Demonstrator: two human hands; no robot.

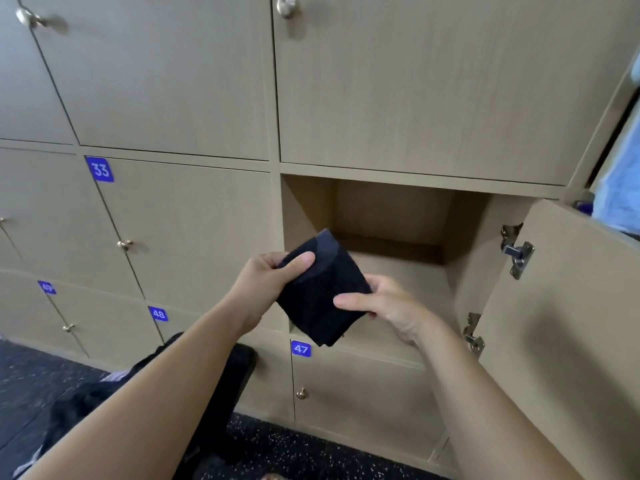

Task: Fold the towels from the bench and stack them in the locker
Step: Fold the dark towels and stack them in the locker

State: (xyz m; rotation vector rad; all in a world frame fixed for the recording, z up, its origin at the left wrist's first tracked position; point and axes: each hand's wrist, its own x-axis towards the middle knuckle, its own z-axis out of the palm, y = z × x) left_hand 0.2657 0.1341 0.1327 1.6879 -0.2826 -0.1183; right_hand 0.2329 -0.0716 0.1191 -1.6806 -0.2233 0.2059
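Note:
A small folded dark navy towel (320,292) hangs in the air just in front of the open locker (391,220). My left hand (270,282) grips its upper left edge, thumb on top. My right hand (391,306) pinches its right side, thumb across the front and fingers behind. The locker compartment shows only bare wood inside. Its door (561,323) stands swung out to the right.
Shut locker doors with brass knobs surround the open one, with blue number tags 33 (100,169), 48 (158,313) and 47 (301,348). A black bench (239,375) with dark cloth (79,407) lies low left under my left arm. Light blue fabric (620,188) shows at the right edge.

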